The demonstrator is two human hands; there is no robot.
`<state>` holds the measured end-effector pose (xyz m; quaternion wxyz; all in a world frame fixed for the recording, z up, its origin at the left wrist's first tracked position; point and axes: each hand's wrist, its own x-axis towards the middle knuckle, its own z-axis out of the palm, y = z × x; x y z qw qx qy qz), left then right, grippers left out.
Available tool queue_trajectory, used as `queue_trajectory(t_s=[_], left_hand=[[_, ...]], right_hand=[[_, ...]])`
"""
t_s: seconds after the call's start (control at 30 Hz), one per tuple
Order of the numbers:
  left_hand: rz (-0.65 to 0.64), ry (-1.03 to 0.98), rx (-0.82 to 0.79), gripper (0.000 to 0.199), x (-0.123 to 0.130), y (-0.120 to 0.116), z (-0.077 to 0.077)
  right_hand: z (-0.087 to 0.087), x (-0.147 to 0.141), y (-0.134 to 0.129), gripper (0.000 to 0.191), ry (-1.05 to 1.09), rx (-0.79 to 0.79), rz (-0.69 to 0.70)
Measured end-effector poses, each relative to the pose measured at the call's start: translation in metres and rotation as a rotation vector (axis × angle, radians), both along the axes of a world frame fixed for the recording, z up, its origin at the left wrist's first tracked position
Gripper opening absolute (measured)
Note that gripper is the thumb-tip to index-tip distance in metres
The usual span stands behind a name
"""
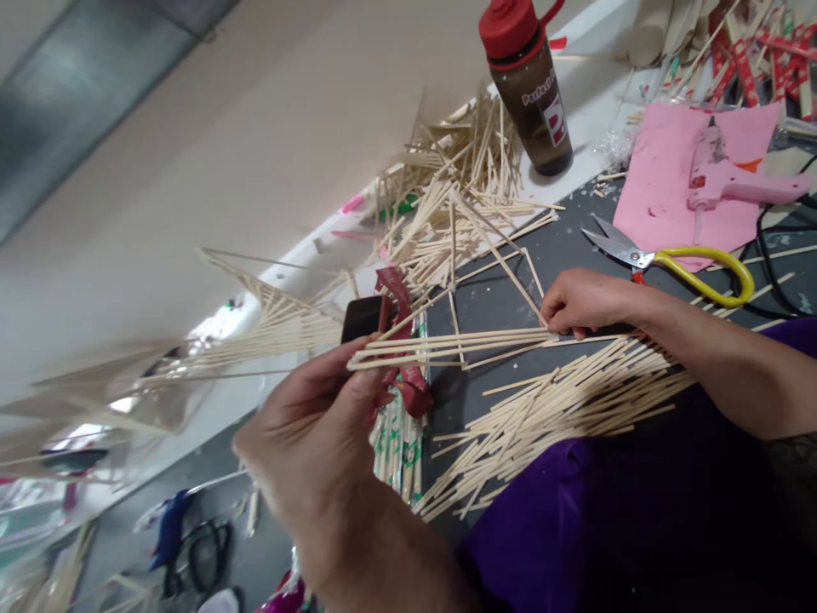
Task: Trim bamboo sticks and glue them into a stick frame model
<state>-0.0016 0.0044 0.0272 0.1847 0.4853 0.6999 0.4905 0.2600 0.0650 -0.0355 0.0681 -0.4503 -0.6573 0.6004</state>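
A frame of thin wooden sticks (459, 342), joined at their ends, stretches between my two hands. My left hand (319, 426) is closed in a pinch, thumb and fingers around the frame's left end. At its right end, my right hand (591, 302) has its fingertips pressed together on a joint of the frame; whether a separate stick is in them is hidden. Triangles of sticks rise from the frame behind. Below it lies a spread of loose sticks (562, 409) on the dark table (447, 468).
Yellow-handled scissors (677, 260) lie right of my right hand. Behind them, a pink glue gun (721, 174) rests on a pink sheet (644, 187). A red-capped bottle (533, 102) stands at the back beside a stick pile (472, 162). A dark phone (362, 318) is near my left hand.
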Motion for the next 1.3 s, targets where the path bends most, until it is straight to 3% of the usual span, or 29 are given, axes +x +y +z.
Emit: queue_trajectory(t_s=[0.3,1.0,1.17,1.3], left_hand=[[-0.005,-0.040,0.041,0.030,0.006,0.002,0.002],[-0.035,-0.073,0.010,0.027,0.003,0.001,0.000],[-0.081,-0.166,0.010,0.045,-0.004,0.001,-0.006],[-0.137,-0.115,-0.045,0.055,-0.008,-0.001,-0.016]], right_hand=[[0.011,0.001,0.000,0.011,-0.022,-0.039,0.020],[-0.002,0.000,-0.001,0.010,0.009,-0.017,-0.012],[-0.002,0.001,-0.002,0.006,0.079,-0.046,-0.009],[-0.001,0.000,-0.004,0.010,0.070,-0.033,-0.048]])
